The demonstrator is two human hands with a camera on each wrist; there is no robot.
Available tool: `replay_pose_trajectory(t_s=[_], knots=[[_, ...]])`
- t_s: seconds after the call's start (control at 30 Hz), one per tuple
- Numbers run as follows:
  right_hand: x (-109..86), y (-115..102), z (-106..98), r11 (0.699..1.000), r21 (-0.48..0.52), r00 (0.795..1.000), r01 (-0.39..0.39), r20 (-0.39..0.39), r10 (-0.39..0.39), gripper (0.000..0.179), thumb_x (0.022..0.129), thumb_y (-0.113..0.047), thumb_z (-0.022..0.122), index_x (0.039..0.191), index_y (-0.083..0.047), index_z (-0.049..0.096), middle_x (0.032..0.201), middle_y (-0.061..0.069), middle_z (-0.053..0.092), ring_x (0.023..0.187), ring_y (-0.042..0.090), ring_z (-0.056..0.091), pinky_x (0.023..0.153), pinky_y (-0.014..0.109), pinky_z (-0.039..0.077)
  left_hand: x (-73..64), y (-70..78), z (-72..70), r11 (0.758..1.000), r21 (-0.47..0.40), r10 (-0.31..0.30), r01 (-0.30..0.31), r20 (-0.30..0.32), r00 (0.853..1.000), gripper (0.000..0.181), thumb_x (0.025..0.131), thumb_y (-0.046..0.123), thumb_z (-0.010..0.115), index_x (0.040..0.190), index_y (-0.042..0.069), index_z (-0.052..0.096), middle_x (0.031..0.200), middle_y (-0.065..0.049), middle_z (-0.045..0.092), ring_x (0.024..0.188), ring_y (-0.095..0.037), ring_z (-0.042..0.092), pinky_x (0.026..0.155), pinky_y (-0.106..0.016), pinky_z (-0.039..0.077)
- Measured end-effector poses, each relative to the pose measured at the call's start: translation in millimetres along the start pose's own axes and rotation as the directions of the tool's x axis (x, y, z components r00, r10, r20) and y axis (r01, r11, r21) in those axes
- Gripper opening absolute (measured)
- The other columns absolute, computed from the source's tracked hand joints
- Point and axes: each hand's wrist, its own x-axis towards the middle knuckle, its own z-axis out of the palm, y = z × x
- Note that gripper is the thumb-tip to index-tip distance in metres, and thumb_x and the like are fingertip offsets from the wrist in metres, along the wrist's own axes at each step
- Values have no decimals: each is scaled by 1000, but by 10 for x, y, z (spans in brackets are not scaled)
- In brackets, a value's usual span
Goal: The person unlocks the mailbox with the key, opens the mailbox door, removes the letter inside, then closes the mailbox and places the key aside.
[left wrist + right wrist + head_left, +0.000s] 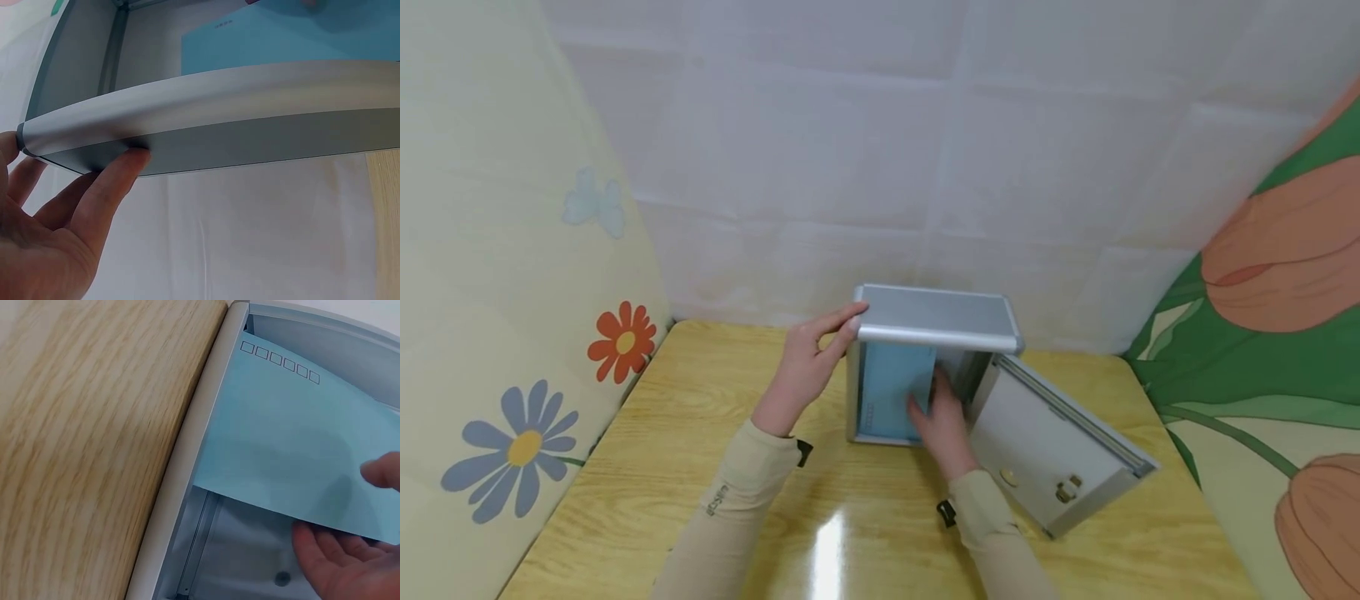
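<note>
A silvery metal box (pixel 936 317) stands on the table with its front door (pixel 1037 450) swung out to the right. My left hand (pixel 805 358) grips the box's upper left corner, digits spread over the top and side, as the left wrist view shows up close. Inside the box a light blue envelope (pixel 281 437) stands against the left part, its row of small printed squares near one end. My right hand (pixel 946 425) reaches into the box at the envelope's right edge. Its fingers (pixel 325 553) go behind that edge, while the thumb (pixel 381 472) hovers in front, casting a shadow on the paper.
The wood-grain table (pixel 700 400) carries the box near its back edge. A white curtain (pixel 820 150) hangs close behind. Flower-printed cloths flank both sides. The opened door's inner face has a brass-coloured latch (pixel 1067 488) and juts towards the front right, beside my right forearm.
</note>
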Motion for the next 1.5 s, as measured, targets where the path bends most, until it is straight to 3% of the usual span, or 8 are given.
replay_pose_trajectory(t_s=[0.2, 0.53, 0.83, 1.13, 1.3, 1.5], knots=[[21, -48, 4, 999, 32, 1000, -1, -17, 1, 45, 93, -8, 60, 132, 5, 42, 99, 24, 62, 84, 33, 62, 65, 43, 53, -41, 287, -50, 1000, 5, -8, 8, 15, 1000, 32, 99, 14, 54, 129, 6, 62, 129, -15, 57, 99, -21, 62, 72, -32, 56], [14, -33, 17, 999, 27, 1000, 18, -25, -17, 28, 96, -5, 56, 122, 0, 50, 93, 17, 61, 79, 27, 62, 63, 39, 52, -53, 308, -65, 1000, 19, -7, 6, 28, 1000, 33, 100, 16, 52, 131, 7, 60, 131, -15, 56, 101, -23, 62, 74, -36, 56], [-40, -21, -15, 993, 52, 993, 105, -53, -102, 17, 96, -5, 56, 113, -2, 58, 91, 16, 65, 80, 27, 65, 65, 39, 54, -56, 319, -62, 1000, 11, -8, 8, 29, 1000, 33, 100, 17, 52, 131, 8, 60, 132, -15, 56, 107, -26, 60, 76, -41, 56], [-77, -12, -66, 986, 42, 977, 164, -147, -156, 13, 95, -4, 59, 107, 0, 61, 90, 18, 68, 82, 29, 67, 69, 40, 57, -2, -81, 2, 1000, 8, 3, -3, 18, 1000, 33, 99, 27, 54, 131, 22, 61, 133, -7, 56, 105, -20, 61, 73, -34, 57], [-111, -55, -153, 978, 9, 960, 208, -191, -203, 9, 94, -3, 59, 103, 0, 61, 88, 14, 68, 76, 24, 67, 65, 36, 57, -4, -96, 1, 1000, 12, 7, -7, 21, 1000, 33, 99, 35, 52, 131, 29, 61, 132, -2, 57, 101, -15, 61, 72, -31, 56], [-178, -155, -320, 969, 11, 953, 245, -186, -239, 11, 95, -1, 58, 104, 2, 59, 89, 15, 68, 73, 21, 65, 62, 34, 56, -8, -90, -6, 1000, 2, -12, 12, 20, 1000, 33, 98, 37, 53, 130, 31, 61, 131, -1, 57, 103, -15, 61, 75, -29, 56]])
